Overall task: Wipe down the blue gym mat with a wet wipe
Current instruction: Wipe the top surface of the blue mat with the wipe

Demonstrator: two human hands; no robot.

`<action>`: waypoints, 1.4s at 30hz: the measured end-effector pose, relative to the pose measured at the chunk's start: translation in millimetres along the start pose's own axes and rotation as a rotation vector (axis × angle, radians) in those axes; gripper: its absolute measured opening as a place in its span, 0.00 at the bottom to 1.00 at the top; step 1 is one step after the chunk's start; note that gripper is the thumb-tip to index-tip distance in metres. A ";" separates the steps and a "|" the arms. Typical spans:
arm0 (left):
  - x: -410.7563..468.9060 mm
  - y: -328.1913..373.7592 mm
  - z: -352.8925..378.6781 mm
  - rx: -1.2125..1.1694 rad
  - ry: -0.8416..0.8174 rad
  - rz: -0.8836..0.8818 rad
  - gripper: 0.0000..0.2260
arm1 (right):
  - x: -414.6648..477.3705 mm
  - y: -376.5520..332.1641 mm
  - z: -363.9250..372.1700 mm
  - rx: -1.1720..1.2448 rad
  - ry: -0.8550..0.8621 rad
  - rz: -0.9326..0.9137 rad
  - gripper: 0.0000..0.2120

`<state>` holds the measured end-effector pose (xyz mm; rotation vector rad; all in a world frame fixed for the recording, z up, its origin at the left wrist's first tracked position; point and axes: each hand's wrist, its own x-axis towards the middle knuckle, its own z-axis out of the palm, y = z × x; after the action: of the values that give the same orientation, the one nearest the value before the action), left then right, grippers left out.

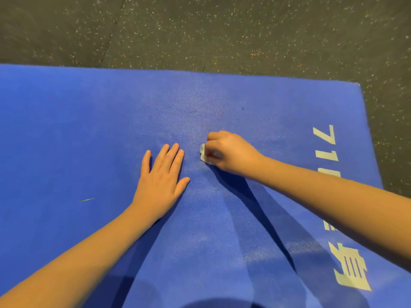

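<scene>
The blue gym mat (89, 130) fills most of the head view, with pale printed characters along its right side. My right hand (229, 152) grips a small bunched white wet wipe (203, 154) and holds it down on the mat near the middle. Only the wipe's left edge shows past my curled fingers. My left hand (162, 176) lies flat on the mat just left of the wipe, fingers straight and pointing away from me. A small gap separates the two hands.
Dark speckled rubber floor (222, 30) lies beyond the mat's far edge and past its right edge. A thin pale scratch or thread (86, 199) marks the mat to the left of my left forearm. Shadows of my arms fall across the near mat.
</scene>
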<state>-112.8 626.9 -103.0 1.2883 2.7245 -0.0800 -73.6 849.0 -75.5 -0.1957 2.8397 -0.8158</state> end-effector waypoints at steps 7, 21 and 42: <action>-60.1 14.2 7.2 -0.029 -0.059 -0.036 0.28 | -11.6 -8.5 17.5 0.012 0.315 0.235 0.03; -74.8 14.3 -6.0 -0.036 -0.170 -0.025 0.28 | -62.7 -50.5 36.2 0.068 -0.045 -0.053 0.02; -147.3 22.8 -4.1 -0.282 -0.177 -0.136 0.34 | -124.2 -103.3 75.6 0.048 0.017 0.157 0.06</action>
<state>-3.0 528.9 -78.6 0.9708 2.5566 0.1644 71.1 745.2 -66.2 0.0410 2.8037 -0.8536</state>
